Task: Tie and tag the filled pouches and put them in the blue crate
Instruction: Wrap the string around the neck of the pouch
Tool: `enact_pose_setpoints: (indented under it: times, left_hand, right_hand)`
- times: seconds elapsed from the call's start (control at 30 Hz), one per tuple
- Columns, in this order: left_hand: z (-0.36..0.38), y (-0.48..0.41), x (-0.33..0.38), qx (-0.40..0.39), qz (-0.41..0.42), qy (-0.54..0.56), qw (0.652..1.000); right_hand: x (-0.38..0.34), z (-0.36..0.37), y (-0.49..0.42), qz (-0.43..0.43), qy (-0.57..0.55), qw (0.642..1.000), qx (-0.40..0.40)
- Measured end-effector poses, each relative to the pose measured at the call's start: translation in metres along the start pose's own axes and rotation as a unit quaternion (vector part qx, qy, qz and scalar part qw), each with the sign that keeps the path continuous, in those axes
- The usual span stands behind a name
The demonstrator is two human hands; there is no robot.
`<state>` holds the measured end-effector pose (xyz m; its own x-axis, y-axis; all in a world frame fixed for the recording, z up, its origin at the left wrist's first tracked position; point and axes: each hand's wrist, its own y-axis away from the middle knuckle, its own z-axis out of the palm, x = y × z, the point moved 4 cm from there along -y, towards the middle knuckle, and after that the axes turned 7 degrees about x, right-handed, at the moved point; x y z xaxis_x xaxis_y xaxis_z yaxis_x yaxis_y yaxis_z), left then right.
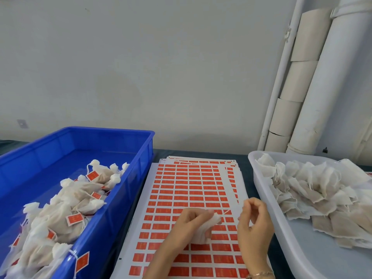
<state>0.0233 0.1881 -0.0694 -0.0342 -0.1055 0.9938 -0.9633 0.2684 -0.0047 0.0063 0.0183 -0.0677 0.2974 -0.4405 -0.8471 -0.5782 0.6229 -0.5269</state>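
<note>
Both hands work just above the stack of label sheets [191, 186], close to my body. My left hand [190, 223] is curled round a filled white pouch [204, 231], gripping it with the gathered neck pointing right. A thin drawstring [226, 212] runs out from that neck toward my right hand [255, 224]. The right hand's fingers are curled, with thumb and forefinger brought together at the tips; I cannot tell whether the string reaches them, as it is too fine to follow against the white sheet. A thin bracelet [259, 275] sits on my right wrist. Under both hands, the top sheet carries rows of orange-red rectangular labels on white backing; further sheets lie fanned out beneath it at the far edge. The stack rests on a dark table [248, 178]. To the left, touching the sheets' edge, stands the blue crate [120, 135], its near half piled with tied pouches [60, 210] carrying orange-red tags. To the right lies a white tray [254, 158] holding a heap of filled, untagged pouches [312, 188]. Behind the tray, white pipes [326, 81] stand against the pale wall.
</note>
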Motion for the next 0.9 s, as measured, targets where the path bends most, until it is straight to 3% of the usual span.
enact_pose_setpoints:
  times: [0.13,0.27,0.33,0.4,0.5,0.7,0.9]
  left_hand:
    - [0.000,-0.002,-0.001,-0.027,0.014,-0.036,0.999]
    - [-0.004,-0.008,-0.006,-0.062,-0.041,-0.054,0.996]
    - [-0.006,-0.015,-0.006,-0.053,-0.099,0.036,0.993]
    - [-0.016,-0.020,-0.004,-0.001,-0.076,0.149,0.986]
    - [-0.025,-0.011,-0.003,0.075,-0.003,0.213,0.974]
    - [-0.024,-0.006,0.003,0.165,0.122,0.054,0.977]
    - [-0.020,-0.010,-0.010,0.228,0.116,-0.131,0.958]
  right_hand:
    - [0.005,-0.002,-0.004,0.018,0.004,1.000,0.019]
    - [0.009,-0.002,-0.005,0.051,0.008,0.999,0.014]
    - [0.015,0.000,-0.007,0.083,0.027,0.996,-0.030]
    - [0.020,0.005,-0.006,0.118,0.049,0.986,-0.107]
    - [0.019,0.014,0.003,0.104,0.094,0.966,-0.216]
    - [0.005,0.028,0.025,0.022,0.151,0.933,-0.326]
    - [-0.002,0.025,0.024,0.055,0.099,0.941,-0.318]
